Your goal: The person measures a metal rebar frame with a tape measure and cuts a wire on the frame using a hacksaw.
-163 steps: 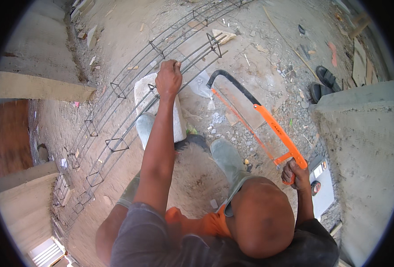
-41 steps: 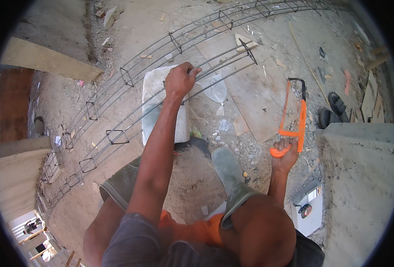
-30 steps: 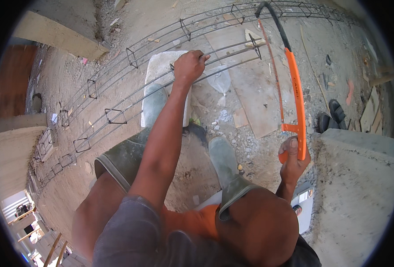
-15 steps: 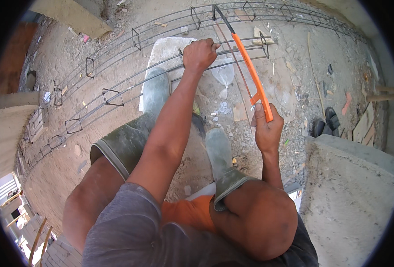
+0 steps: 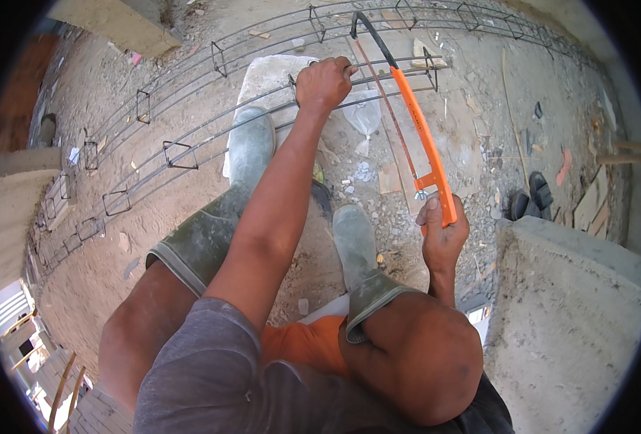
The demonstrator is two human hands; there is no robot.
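Note:
My left hand (image 5: 323, 84) is closed round a bar of the rebar cage (image 5: 212, 129), near the cage's right end. In my right hand (image 5: 445, 230) is the handle of a hacksaw (image 5: 420, 119) with an orange grip and a black front bow. The saw points away from me, and its thin brown blade crosses the bars just right of my left hand. Whether the teeth touch a bar, I cannot tell. Under the cage lies a pale slab (image 5: 259, 78), with my left boot (image 5: 251, 141) against it.
A second long rebar cage (image 5: 313, 25) curves across the far ground. Beyond my right boot (image 5: 354, 235) lie a clear plastic bag (image 5: 362, 116) and rubble. At right are dark sandals (image 5: 540, 192) and a concrete block (image 5: 574, 311); a concrete footing (image 5: 114, 25) stands far left.
The hacksaw and my right hand have drawn back toward me and slightly right. My left hand keeps its grip on the bar, almost unmoved.

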